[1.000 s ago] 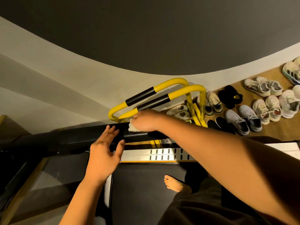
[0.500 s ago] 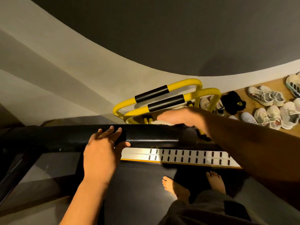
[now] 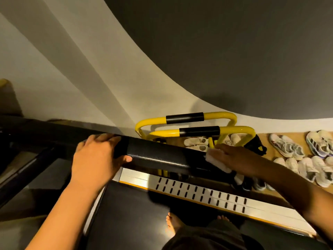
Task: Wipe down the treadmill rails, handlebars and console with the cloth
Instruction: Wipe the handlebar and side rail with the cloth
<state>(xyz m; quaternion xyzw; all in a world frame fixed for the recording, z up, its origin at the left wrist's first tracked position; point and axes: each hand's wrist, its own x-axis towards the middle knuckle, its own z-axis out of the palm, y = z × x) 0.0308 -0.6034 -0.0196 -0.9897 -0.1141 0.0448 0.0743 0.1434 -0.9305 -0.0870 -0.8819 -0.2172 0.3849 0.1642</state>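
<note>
The treadmill's black handlebar (image 3: pixel 158 157) runs across the view from the left edge down to the right. My left hand (image 3: pixel 97 157) grips it left of the middle, fingers over the top and thumb on the near side. My right hand (image 3: pixel 237 159) lies flat near the bar's right end and presses a white cloth (image 3: pixel 217 163) against it. Part of the cloth shows below the palm. Under the bar lie the silver slotted side rail (image 3: pixel 207 195) and the black belt (image 3: pixel 129 219). The console is not in view.
A yellow tube frame with black grips (image 3: pixel 198 131) stands beyond the bar by the wall. Several pairs of shoes (image 3: pixel 292 150) lie on the wooden floor to the right. My bare feet (image 3: pixel 171 222) stand on the belt.
My right hand has slid the cloth to the right along the handlebar, toward its end. My left hand has gone from resting on the bar to gripping it.
</note>
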